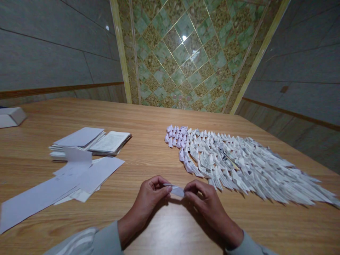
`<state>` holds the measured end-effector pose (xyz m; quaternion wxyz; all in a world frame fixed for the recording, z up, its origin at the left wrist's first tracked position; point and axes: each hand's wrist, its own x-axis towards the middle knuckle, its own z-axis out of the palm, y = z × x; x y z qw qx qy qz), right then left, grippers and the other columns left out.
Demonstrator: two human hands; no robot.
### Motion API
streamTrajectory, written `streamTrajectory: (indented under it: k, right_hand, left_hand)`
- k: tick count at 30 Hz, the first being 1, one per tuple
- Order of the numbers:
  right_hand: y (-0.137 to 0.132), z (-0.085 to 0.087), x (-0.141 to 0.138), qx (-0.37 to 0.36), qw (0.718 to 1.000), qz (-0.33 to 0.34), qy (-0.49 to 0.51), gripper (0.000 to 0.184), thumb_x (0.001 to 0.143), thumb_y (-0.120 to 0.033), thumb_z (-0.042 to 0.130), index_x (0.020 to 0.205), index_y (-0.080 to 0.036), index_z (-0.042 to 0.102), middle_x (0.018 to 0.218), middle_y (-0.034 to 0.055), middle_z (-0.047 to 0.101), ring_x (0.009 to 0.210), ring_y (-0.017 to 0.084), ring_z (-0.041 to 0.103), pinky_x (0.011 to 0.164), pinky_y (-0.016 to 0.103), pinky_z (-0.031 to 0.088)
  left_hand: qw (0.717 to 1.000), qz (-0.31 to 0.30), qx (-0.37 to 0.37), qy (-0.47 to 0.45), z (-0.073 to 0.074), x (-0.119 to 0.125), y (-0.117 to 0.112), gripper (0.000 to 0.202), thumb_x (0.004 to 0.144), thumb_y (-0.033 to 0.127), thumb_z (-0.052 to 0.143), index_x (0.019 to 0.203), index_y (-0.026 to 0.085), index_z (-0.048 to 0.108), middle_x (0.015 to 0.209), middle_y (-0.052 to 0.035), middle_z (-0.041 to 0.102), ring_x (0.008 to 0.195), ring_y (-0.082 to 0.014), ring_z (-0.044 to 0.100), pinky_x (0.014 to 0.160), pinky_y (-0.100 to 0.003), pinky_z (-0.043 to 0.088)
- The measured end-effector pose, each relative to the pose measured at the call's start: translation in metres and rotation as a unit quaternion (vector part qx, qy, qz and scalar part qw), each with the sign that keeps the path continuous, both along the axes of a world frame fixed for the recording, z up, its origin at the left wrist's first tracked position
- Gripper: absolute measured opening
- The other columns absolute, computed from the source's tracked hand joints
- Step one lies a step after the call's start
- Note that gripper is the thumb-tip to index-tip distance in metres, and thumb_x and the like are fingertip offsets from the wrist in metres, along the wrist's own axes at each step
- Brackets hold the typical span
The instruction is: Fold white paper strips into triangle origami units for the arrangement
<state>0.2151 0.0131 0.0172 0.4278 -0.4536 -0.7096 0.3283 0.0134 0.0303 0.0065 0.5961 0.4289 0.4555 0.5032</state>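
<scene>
A small folded piece of white paper (177,191) is held between my two hands, just above the wooden table. My left hand (152,194) pinches its left end between thumb and fingers. At the other end, my right hand (203,198) grips it by the fingertips. Beyond my right hand spreads a large group of folded paper pieces (231,163) in tight rows, mostly printed paper. Several plain pale lilac ones (176,136) stand at the group's far left corner.
Loose paper strips (39,198) lie on the left of the table (143,141), one bent upward. Behind them are stacks of cut paper (82,136) and printed sheets (110,141). A white box (12,117) sits at the far left edge. Tiled walls (53,46) surround the table.
</scene>
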Motion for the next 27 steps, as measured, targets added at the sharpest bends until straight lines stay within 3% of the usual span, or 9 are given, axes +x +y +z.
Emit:
streamTrajectory:
  k: [6, 17, 21, 25, 27]
  right_hand:
    - [0.003, -0.004, 0.004, 0.069, 0.996, 0.015, -0.055, 0.014, 0.090, -0.018, 0.061, 0.083, -0.018, 0.073, 0.079, 0.0037, 0.074, 0.073, 0.017, 0.067, 0.070, 0.026, 0.050]
    - [0.005, -0.008, 0.005, 0.142, 0.981, 0.074, -0.107, 0.021, 0.097, -0.034, 0.064, 0.090, -0.021, 0.079, 0.077, 0.0055, 0.074, 0.074, 0.018, 0.065, 0.068, 0.029, 0.048]
    - [0.004, -0.009, 0.004, 0.145, 0.981, 0.045, -0.122, 0.019, 0.094, -0.033, 0.068, 0.089, -0.020, 0.080, 0.074, 0.0051, 0.074, 0.069, 0.017, 0.066, 0.064, 0.027, 0.048]
    - [0.007, -0.006, -0.001, 0.140, 0.979, -0.011, -0.150, 0.012, 0.093, -0.022, 0.068, 0.092, -0.018, 0.079, 0.080, 0.0057, 0.077, 0.075, 0.018, 0.068, 0.069, 0.028, 0.050]
    - [0.017, -0.002, -0.008, 0.135, 0.974, -0.047, -0.177, 0.011, 0.092, -0.016, 0.068, 0.096, -0.018, 0.078, 0.087, 0.0071, 0.078, 0.083, 0.019, 0.069, 0.076, 0.029, 0.051]
  left_hand:
    - [1.000, 0.007, 0.009, -0.001, -0.004, 0.004, 0.004, 0.036, 0.069, 0.046, 0.083, 0.074, 0.012, 0.070, 0.055, -0.0022, 0.066, 0.048, -0.0117, 0.057, 0.048, -0.021, 0.045]
    - [0.998, 0.054, 0.028, -0.002, 0.000, 0.007, 0.006, 0.036, 0.068, 0.046, 0.083, 0.078, 0.013, 0.072, 0.058, -0.0002, 0.065, 0.053, -0.0134, 0.058, 0.050, -0.022, 0.044]
    - [0.998, 0.060, 0.034, -0.006, -0.003, 0.006, 0.007, 0.043, 0.072, 0.047, 0.080, 0.096, 0.012, 0.072, 0.063, -0.0005, 0.066, 0.055, -0.0137, 0.059, 0.052, -0.023, 0.046]
    - [0.995, 0.087, 0.040, -0.010, -0.006, 0.004, 0.009, 0.045, 0.076, 0.045, 0.075, 0.108, 0.015, 0.066, 0.094, -0.0066, 0.072, 0.062, -0.0126, 0.060, 0.051, -0.022, 0.048]
    - [0.995, 0.092, 0.040, -0.008, -0.007, 0.003, 0.009, 0.042, 0.075, 0.042, 0.074, 0.107, 0.015, 0.066, 0.097, -0.0073, 0.072, 0.061, -0.0122, 0.060, 0.050, -0.022, 0.048]
